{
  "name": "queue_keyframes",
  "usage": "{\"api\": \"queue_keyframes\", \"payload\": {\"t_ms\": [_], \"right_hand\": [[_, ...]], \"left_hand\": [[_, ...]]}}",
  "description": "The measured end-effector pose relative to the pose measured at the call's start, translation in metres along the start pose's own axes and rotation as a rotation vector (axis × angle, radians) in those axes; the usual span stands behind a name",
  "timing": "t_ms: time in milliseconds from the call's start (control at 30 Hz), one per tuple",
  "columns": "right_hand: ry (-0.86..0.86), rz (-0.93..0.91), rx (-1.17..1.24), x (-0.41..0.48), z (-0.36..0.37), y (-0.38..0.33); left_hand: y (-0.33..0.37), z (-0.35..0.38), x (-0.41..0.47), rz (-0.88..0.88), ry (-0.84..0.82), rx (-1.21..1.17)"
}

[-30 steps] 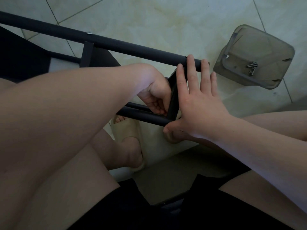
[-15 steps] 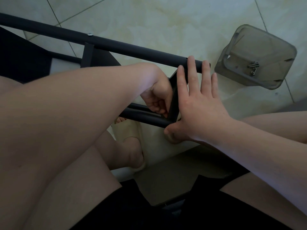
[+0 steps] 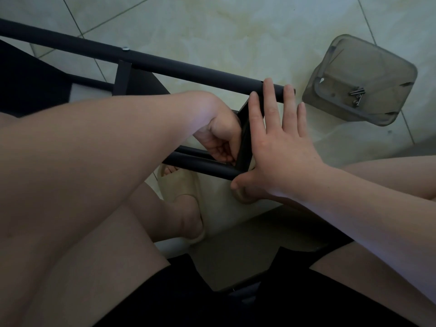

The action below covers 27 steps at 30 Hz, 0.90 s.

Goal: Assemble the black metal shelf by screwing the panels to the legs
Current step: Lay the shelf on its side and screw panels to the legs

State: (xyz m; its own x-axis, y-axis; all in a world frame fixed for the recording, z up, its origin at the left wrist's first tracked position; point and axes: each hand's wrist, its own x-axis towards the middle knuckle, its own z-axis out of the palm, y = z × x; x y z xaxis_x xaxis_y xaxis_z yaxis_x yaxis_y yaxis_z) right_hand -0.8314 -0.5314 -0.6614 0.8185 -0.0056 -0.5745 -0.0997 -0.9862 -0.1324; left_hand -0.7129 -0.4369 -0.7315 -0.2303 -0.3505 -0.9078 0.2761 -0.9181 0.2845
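Pale glossy floor tiles (image 3: 212,31) lie under a black metal shelf tipped on its side, close to the seated person's knees. The work looks partly done: one silver screw head (image 3: 125,48) already sits in the upper leg (image 3: 188,67), just above a fitted panel (image 3: 123,77), while the end panel (image 3: 245,135) between the hands seems to be the one being fixed now, at the lower leg (image 3: 200,164). Spare screws (image 3: 357,96) wait in a translucent grey plastic container (image 3: 368,62) well apart on the right, so more joints probably remain. The right hand (image 3: 283,152) lies flat against the outer face of the end panel, fingers straight and spread, tips reaching over the end of the upper leg and thumb down by the lower leg's end, apparently bracing the piece. The left hand (image 3: 221,135) reaches in from the other side with the wrist bent, its fingers curled together at the corner where panel meets lower leg; whether they pinch a screw or a tool cannot be told. A foot in a beige slipper (image 3: 181,185) rests on the floor beneath the lower leg.
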Motion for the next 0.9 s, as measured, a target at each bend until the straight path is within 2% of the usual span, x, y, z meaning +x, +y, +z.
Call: {"api": "queue_keyframes", "payload": {"t_ms": [167, 433, 900], "right_hand": [[-0.006, 0.002, 0.005, 0.000, -0.001, 0.000], [0.005, 0.003, -0.008, 0.000, -0.002, -0.001], [0.004, -0.003, -0.005, 0.000, -0.003, -0.003]], "left_hand": [[-0.003, 0.000, 0.000, -0.002, -0.001, -0.017], [0.003, -0.007, 0.001, -0.087, 0.013, 0.213], [0.003, -0.010, -0.002, -0.087, -0.051, 0.153]]}}
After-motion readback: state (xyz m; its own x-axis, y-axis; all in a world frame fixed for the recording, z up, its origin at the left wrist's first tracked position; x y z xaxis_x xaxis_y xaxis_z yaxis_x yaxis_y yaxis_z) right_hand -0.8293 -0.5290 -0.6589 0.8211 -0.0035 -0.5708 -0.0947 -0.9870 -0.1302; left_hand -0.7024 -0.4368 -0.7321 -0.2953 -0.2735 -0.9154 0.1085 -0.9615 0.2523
